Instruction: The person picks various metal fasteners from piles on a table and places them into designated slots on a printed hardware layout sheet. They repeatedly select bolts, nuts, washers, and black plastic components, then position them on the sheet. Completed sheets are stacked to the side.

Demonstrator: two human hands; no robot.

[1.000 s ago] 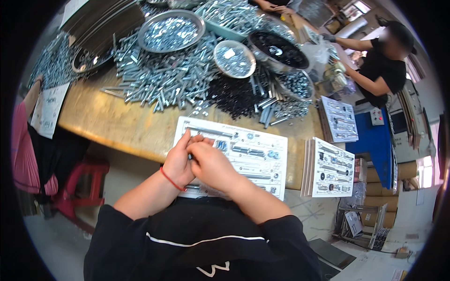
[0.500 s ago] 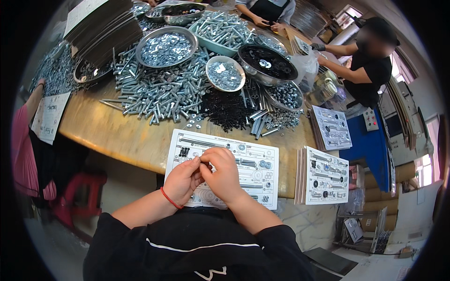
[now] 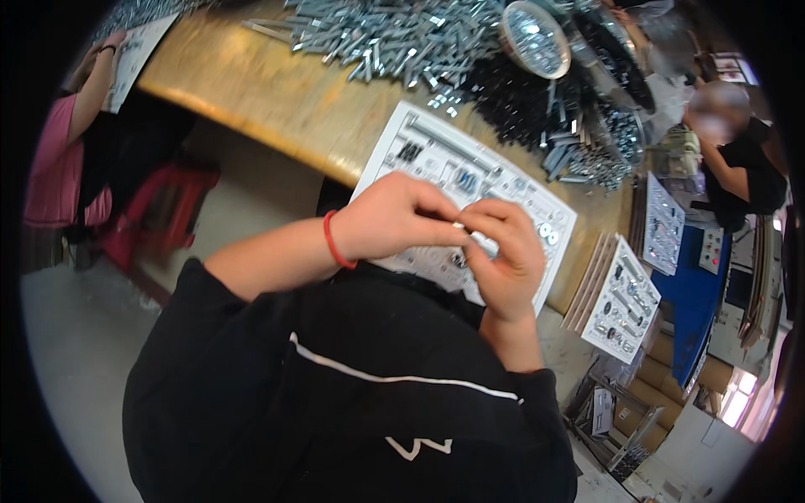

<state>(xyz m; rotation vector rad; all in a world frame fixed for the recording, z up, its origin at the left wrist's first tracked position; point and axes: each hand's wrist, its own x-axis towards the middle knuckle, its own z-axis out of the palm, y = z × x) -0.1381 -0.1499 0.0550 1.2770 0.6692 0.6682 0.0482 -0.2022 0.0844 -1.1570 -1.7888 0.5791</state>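
My left hand (image 3: 390, 220), with a red cord round its wrist, meets my right hand (image 3: 510, 256) above a white printed board (image 3: 553, 210). A small silvery metal piece (image 3: 484, 244), roughly cylindrical, shows in the right hand's fingers; blur hides its exact kind. Thumb and forefinger of the left hand are pinched at its end, with a tiny pale bit (image 3: 459, 225) at their tips that I cannot name. Hardware such as a long bolt (image 3: 444, 134), black screws (image 3: 410, 152) and washers (image 3: 547, 232) lies on the board, partly covered by my hands.
Beyond the board are heaped silver bolts (image 3: 377, 42), black screws (image 3: 511, 101) and a bowl of small metal parts (image 3: 535, 40). Stacked filled boards (image 3: 622, 298) stand at the right. A person in pink (image 3: 59, 168) is at left, near a red stool (image 3: 172, 205); another person (image 3: 746, 168) works at right.
The view has turned and shifted, so the table now slants. My hands have changed their hold, and a silvery piece now shows between them; earlier the fingers hid whatever they held.
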